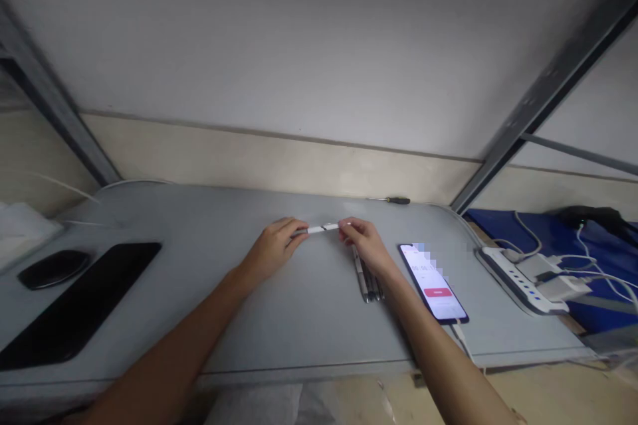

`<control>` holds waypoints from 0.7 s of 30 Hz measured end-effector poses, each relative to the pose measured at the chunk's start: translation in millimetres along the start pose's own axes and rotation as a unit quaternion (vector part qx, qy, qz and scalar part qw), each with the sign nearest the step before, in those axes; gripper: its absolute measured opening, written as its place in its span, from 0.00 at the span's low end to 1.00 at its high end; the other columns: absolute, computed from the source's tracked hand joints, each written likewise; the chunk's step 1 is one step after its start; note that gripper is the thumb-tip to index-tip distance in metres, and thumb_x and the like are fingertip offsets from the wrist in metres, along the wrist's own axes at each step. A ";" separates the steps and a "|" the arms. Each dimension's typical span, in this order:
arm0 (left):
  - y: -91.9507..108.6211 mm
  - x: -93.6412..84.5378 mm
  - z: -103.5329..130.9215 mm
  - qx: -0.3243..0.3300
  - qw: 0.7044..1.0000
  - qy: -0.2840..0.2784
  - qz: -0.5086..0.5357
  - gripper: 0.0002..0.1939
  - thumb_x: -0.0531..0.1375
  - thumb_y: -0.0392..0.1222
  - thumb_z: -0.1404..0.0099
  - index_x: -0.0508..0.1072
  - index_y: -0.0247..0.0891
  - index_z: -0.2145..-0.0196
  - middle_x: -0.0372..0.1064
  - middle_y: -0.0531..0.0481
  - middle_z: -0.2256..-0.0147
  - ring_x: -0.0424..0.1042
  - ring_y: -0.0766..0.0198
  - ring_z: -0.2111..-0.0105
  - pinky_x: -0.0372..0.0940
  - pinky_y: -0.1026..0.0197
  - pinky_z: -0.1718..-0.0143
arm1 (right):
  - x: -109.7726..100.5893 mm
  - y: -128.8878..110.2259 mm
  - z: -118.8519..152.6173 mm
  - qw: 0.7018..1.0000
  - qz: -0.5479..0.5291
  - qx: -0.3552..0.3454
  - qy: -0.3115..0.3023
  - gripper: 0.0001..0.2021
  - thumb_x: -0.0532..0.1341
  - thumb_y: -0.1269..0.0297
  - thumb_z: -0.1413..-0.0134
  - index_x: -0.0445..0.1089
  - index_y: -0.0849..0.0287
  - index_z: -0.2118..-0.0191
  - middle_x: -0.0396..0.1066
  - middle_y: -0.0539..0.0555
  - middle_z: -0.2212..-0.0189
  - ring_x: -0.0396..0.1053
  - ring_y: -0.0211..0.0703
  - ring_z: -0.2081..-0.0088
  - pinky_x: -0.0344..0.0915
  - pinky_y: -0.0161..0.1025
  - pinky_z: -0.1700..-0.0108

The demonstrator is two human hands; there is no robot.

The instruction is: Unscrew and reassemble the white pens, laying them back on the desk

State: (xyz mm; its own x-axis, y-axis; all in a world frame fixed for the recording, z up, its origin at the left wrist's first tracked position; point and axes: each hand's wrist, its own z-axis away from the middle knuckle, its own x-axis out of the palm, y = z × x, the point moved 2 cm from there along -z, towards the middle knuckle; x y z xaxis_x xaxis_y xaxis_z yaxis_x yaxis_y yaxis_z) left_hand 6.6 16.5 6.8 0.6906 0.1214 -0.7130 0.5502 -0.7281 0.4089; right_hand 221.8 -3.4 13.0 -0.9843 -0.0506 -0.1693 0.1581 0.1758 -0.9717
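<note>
Head view, looking down over a grey desk [309, 305]: both hands meeting near its middle on one slim white pen [323, 228], held level just above the surface. Left hand [273, 247] pinching the pen's left end, fingers together on it; right hand [363, 242] clamped on the right end, fingers closed round the barrel — a dark band or seam showing between the two grips. Probably light, stiff and smooth, so likely to slip or roll if held loosely; best taken by the barrel either side of the seam, with fingertip pressure, not by the thin tip. Just behind and below the right hand, a small cluster of grey pens [367, 282] lying side by side on the desk, partly hidden by the wrist. Further right, a phone [432, 282] flat with its screen lit, cable trailing from its near end. Beyond the desk's right edge, a white power strip [521, 275] with plugs and wires. At the back edge, a small screwdriver [396, 200]. Far left, a long black pad [80, 302] and a dark round object [54, 267], too blurred to tell more.
</note>
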 end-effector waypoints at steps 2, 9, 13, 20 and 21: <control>1.9 -1.2 -0.7 0.004 1.000 0.002 -0.010 0.10 0.53 0.44 0.29 0.71 0.38 0.59 0.72 0.48 0.63 0.71 0.61 0.62 0.66 0.57 0.58 | 1.5 -1.4 1.2 0.999 -0.016 0.010 -0.025 0.18 0.57 0.49 0.44 0.66 0.59 0.74 0.64 0.49 0.77 0.60 0.37 0.74 0.57 0.35 0.69; 5.8 -2.7 -2.4 0.012 0.999 -0.008 -0.049 0.10 0.49 0.42 0.28 0.69 0.37 0.59 0.69 0.47 0.63 0.68 0.59 0.61 0.63 0.56 0.56 | 6.2 2.0 2.8 0.998 -0.003 0.027 -0.055 0.21 0.56 0.44 0.44 0.66 0.59 0.75 0.58 0.47 0.80 0.53 0.36 0.77 0.49 0.35 0.75; 7.7 -1.6 -2.5 0.008 0.997 -0.024 -0.072 0.11 0.47 0.42 0.27 0.67 0.38 0.60 0.68 0.47 0.64 0.67 0.59 0.62 0.62 0.56 0.57 | 4.8 3.2 2.9 0.997 -0.004 0.044 -0.062 0.21 0.56 0.45 0.43 0.66 0.59 0.75 0.55 0.46 0.82 0.51 0.35 0.79 0.46 0.35 0.76; 11.6 1.8 -0.5 0.036 0.991 -0.053 -0.121 0.16 0.43 0.42 0.26 0.67 0.37 0.65 0.68 0.47 0.68 0.63 0.58 0.66 0.60 0.55 0.60 | 0.2 -0.3 5.2 0.995 -0.035 0.061 -0.072 0.19 0.58 0.49 0.44 0.65 0.59 0.77 0.55 0.46 0.81 0.51 0.35 0.79 0.46 0.35 0.76; 12.3 1.5 -0.3 0.035 0.990 -0.054 -0.126 0.16 0.43 0.42 0.27 0.67 0.37 0.66 0.68 0.47 0.69 0.63 0.58 0.66 0.59 0.55 0.61 | 0.0 0.4 5.0 0.995 -0.034 0.058 -0.078 0.19 0.58 0.49 0.44 0.65 0.59 0.77 0.55 0.47 0.81 0.51 0.35 0.79 0.46 0.35 0.76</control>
State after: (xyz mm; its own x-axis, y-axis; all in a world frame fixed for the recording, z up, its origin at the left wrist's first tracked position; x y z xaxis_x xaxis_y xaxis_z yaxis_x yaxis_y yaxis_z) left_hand 14.5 7.9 11.0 0.4796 0.2344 -0.8456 0.6620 -0.7292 0.1733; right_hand 222.2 -8.2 11.8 -0.9701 -0.2123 -0.1174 0.1085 0.0530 -0.9927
